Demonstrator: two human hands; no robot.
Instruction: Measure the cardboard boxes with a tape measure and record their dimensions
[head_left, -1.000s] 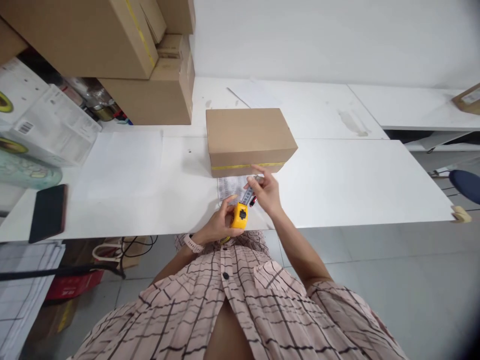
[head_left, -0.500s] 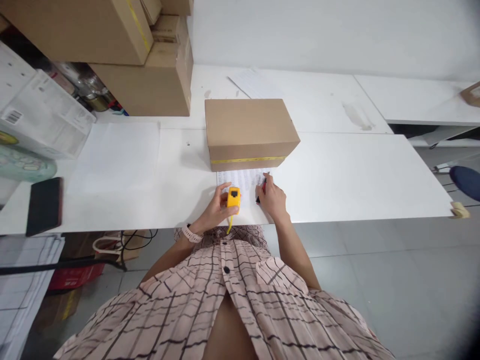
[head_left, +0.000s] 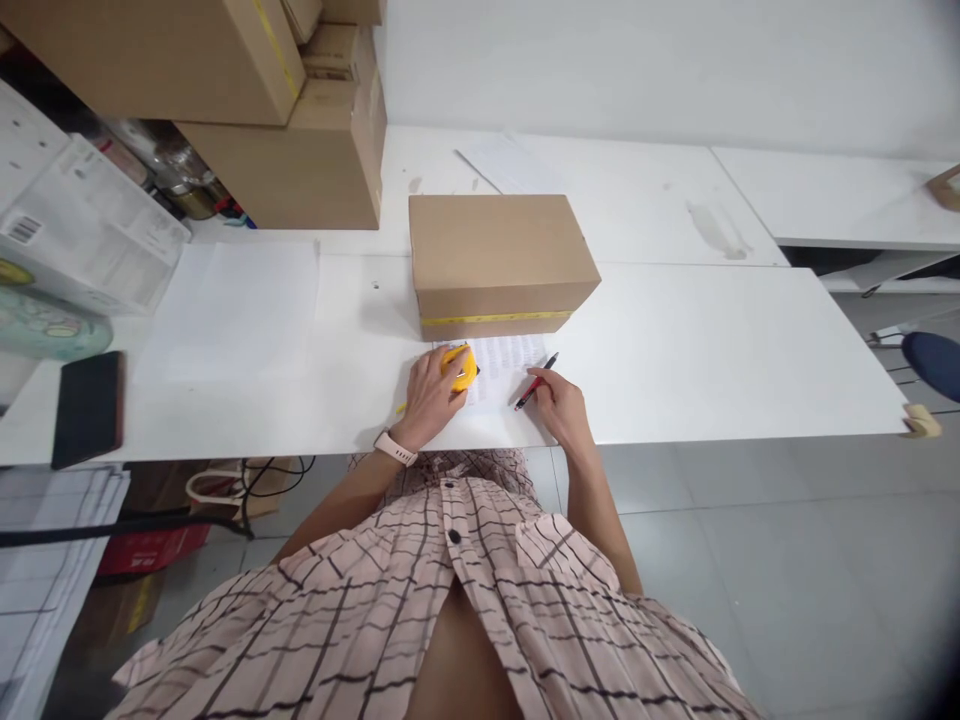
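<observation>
My left hand point(head_left: 431, 398) is closed around a yellow tape measure point(head_left: 459, 368) at the left side of a printed sheet point(head_left: 499, 365). A short bit of yellow tape pokes out to the left of that hand. Between the thumb and fingers of my right hand point(head_left: 562, 405) is a red and black pen point(head_left: 536, 381), lying slantwise over the sheet's right edge. Just beyond the sheet stands a closed cardboard box point(head_left: 499, 245) with a yellow strip along its near side. The box covers the far end of the sheet.
The white table point(head_left: 697, 350) runs wide to the right. Large cardboard boxes point(head_left: 300, 170) are stacked at the back left. White paper point(head_left: 232, 315) and a dark phone point(head_left: 88, 410) lie on the left. Another sheet point(head_left: 514, 165) rests behind the box.
My left hand has turned over and moved slightly left and away from me with the tape measure. My right hand has shifted a little right, and more of the pen shows.
</observation>
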